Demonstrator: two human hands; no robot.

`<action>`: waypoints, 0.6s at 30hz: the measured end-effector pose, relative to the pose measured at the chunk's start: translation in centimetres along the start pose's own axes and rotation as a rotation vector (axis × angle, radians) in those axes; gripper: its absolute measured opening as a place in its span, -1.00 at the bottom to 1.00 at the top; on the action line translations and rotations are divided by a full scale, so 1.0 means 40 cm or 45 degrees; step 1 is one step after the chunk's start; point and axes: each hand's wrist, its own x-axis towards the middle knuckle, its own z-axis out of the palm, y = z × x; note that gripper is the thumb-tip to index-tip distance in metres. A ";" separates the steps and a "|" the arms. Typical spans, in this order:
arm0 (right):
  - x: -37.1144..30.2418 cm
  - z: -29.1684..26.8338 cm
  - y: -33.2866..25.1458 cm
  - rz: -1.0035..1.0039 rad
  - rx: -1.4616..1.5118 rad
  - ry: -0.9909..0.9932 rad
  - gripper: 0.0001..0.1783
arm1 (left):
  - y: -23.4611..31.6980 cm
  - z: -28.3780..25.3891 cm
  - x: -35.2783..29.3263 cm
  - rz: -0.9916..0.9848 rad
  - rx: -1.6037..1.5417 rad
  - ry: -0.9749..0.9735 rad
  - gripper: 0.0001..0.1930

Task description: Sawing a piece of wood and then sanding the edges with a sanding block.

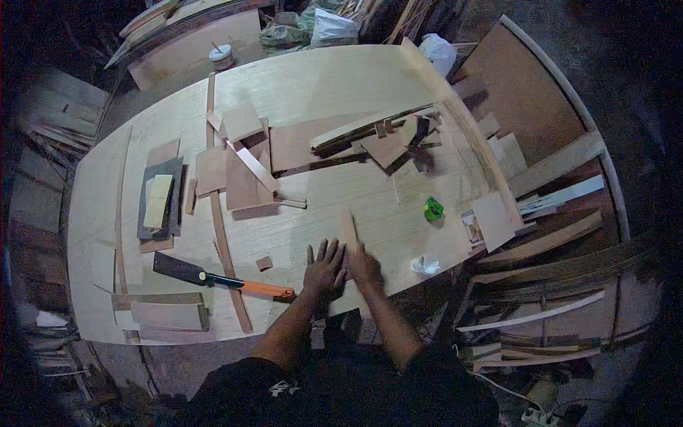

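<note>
Near the front edge of the table, my left hand lies flat with its fingers stretched out, its inner side close to a narrow wooden strip. My right hand is closed over that strip, which points away from me across the pale tabletop. What lies under the right palm is hidden. Left of my hands rests a handsaw with a dark blade and an orange handle. A small square wood offcut sits just beyond the handle.
A green tape measure and a crumpled white scrap lie to the right. Wood pieces are heaped beyond the saw, with more offcuts farther right. A long board edges the table's right side. Stacked planks stand beyond.
</note>
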 end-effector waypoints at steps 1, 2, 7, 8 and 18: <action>-0.094 0.020 0.065 -0.131 -0.039 0.132 -0.58 | 0.001 0.007 0.006 0.015 -0.008 0.034 -0.30; -0.165 0.021 0.081 -0.002 -0.050 -0.085 -0.60 | -0.002 0.003 0.002 0.006 -0.007 0.038 -0.30; -0.368 0.069 0.214 0.013 -0.097 0.015 -0.58 | -0.002 0.015 0.010 0.010 0.037 -0.055 -0.31; -0.318 0.081 0.223 0.009 -0.158 -0.010 -0.56 | 0.009 0.014 0.016 0.023 0.032 -0.056 -0.31; 0.283 -0.102 -0.140 -0.148 -0.037 0.256 -0.53 | 0.034 -0.025 0.026 0.003 -0.043 -0.089 -0.32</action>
